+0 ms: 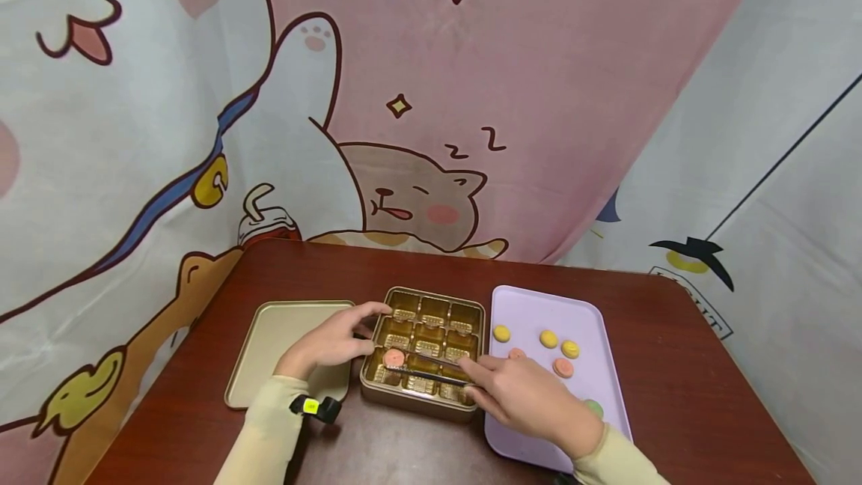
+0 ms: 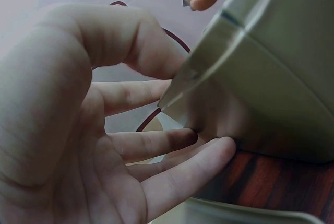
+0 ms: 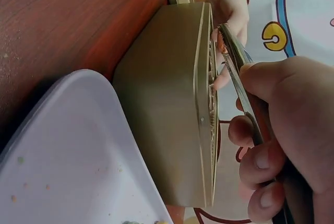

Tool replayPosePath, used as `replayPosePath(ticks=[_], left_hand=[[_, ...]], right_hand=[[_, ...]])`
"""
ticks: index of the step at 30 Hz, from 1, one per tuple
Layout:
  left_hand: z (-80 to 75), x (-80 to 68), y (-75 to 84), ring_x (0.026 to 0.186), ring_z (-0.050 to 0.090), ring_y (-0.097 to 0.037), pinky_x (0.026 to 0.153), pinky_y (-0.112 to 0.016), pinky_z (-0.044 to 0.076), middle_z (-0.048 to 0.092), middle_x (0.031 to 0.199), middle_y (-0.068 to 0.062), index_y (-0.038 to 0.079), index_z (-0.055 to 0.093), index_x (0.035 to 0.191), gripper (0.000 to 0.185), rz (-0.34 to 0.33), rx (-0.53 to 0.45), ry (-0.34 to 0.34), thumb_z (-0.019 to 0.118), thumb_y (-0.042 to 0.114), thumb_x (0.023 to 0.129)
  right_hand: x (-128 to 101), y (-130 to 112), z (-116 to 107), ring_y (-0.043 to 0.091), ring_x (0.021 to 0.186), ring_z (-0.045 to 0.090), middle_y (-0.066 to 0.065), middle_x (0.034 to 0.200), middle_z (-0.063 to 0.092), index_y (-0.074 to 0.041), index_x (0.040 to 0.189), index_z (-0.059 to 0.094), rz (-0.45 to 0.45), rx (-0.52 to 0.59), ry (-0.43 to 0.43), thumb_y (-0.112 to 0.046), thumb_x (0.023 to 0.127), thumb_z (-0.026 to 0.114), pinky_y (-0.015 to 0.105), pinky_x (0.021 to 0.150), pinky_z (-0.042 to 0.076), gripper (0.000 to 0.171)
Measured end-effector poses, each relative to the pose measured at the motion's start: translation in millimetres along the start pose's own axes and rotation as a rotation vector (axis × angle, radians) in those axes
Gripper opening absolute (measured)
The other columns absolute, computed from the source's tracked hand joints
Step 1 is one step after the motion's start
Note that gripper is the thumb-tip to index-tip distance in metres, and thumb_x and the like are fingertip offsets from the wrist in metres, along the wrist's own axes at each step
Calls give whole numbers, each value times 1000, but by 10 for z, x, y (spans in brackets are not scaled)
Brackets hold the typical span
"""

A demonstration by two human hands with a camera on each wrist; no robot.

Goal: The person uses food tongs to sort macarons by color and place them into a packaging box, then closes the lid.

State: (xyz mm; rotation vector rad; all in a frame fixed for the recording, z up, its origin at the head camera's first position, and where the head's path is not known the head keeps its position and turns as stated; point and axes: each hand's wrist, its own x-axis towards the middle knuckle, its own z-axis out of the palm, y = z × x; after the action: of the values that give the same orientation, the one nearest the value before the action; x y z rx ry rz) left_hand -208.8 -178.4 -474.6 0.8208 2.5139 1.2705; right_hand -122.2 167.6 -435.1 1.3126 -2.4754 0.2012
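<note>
Pink macaron (image 1: 393,357), round, gripped by tweezers (image 1: 431,369) over gold tin (image 1: 411,395). Right hand (image 1: 528,395) pinches tweezers; left hand (image 1: 333,341) lies relaxed against tin's edge. Macaron partly hidden in wrist views.

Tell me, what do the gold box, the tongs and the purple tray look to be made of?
The gold box looks like thin metal tin with a satin finish and a folded rim; its shiny gold insert seems moulded plastic. The tongs look like polished steel, bright and reflective. The purple tray is probably matte plastic, smooth with rounded corners.

text: "z z" | on: pink cartoon curtain (image 1: 539,96), above sleeping cat | other: none legible
</note>
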Motion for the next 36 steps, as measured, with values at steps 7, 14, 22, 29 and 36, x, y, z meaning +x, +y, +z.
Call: replayPosePath(ticks=[7, 14, 22, 29, 36], left_hand=[[3, 0, 9, 111, 69, -31, 93, -50, 56, 58, 148, -15, 8, 52, 150, 65, -14, -6, 1, 68, 2, 87], [-6, -6, 12, 110, 68, -28, 93, -50, 56, 57, 149, -15, 7, 52, 150, 65, -12, -12, 2, 68, 1, 87], [-8, 4, 12, 109, 69, -30, 91, -49, 57, 57, 148, -18, 6, 53, 149, 65, 6, 0, -3, 70, 1, 86], [-15, 17, 22, 110, 68, -32, 94, -53, 56, 57, 148, -18, 5, 52, 149, 65, 9, -2, -4, 69, 0, 86], [19, -4, 27, 110, 68, -28, 89, -44, 55, 59, 147, -13, 8, 53, 150, 64, -42, -22, -5, 68, 1, 88]], right_hand=[[-3, -12, 25, -3, 63, 52, -8, 88, 65, -7, 134, 67, 17, -13, -8, -32, 100, 72, 24, 57, 48, 43], [-16, -13, 10, -5, 64, 49, -8, 88, 63, -8, 133, 66, 42, 13, -28, -31, 101, 70, 17, 54, 44, 39], [-33, -25, 17, -3, 67, 51, -9, 90, 64, -9, 133, 66, 48, 3, -26, -31, 101, 70, 19, 56, 46, 40], [-100, -8, -14, 0, 65, 55, -6, 93, 67, -6, 134, 67, 99, -8, -23, -33, 101, 69, 22, 53, 46, 42], [-210, 38, -47, 3, 52, 45, -9, 87, 58, -10, 131, 68, 131, -92, 56, -36, 98, 71, 20, 46, 32, 41]])
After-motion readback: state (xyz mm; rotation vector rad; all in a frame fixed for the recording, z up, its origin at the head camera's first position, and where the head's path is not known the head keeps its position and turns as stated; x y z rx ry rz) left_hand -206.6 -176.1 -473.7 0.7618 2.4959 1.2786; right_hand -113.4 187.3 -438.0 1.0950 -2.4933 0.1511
